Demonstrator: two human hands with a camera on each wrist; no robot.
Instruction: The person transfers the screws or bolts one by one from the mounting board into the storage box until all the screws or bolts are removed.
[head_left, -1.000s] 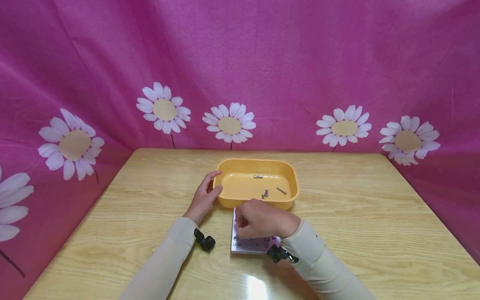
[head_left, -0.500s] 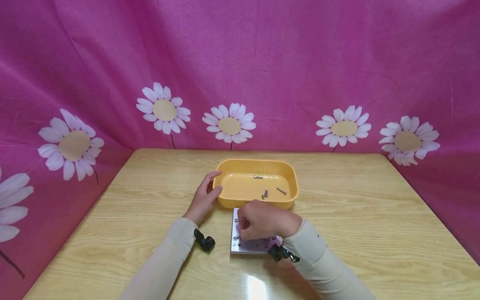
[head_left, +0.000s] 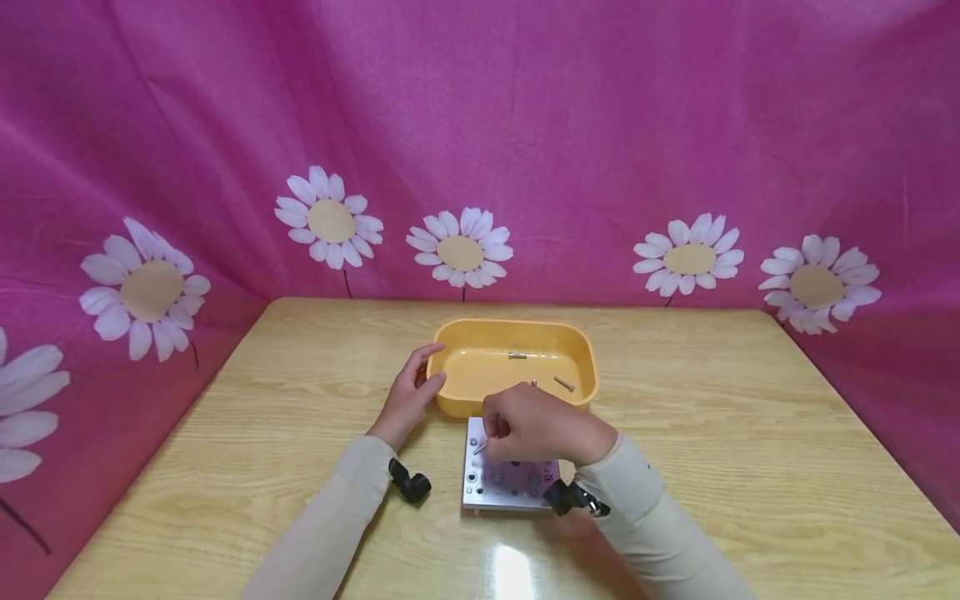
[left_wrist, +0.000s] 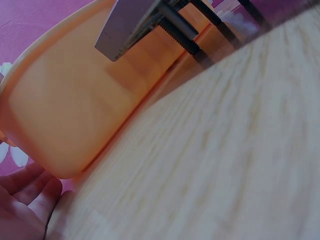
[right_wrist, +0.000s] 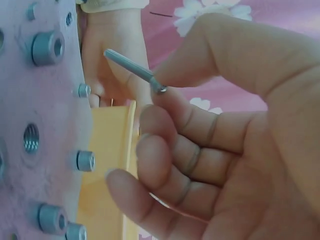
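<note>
My right hand (head_left: 543,423) pinches a slim metal screw (right_wrist: 129,66) between thumb and index finger, the other fingers loosely curled. The screw's tip points at the metal plate (head_left: 510,492) but stands clear of its face. In the right wrist view a threaded hole (right_wrist: 31,137) and several socket-head bolts (right_wrist: 48,47) show on the plate. Threaded bolt ends (left_wrist: 180,37) stick out under it in the left wrist view. My left hand (head_left: 405,402) rests at the left end of the yellow tray (head_left: 450,406), fingers extended against its rim and outer wall.
The tray stands just behind the plate on the wooden table (head_left: 720,433). Loose screws (head_left: 564,383) lie in it, partly hidden by my right hand. A pink curtain (head_left: 570,150) with printed daisies hangs behind and beside the table.
My right hand has risen off the plate's left side and shifted back and right, lifting the screw from a hole near the front-left corner. The left hand and tray stay put.
</note>
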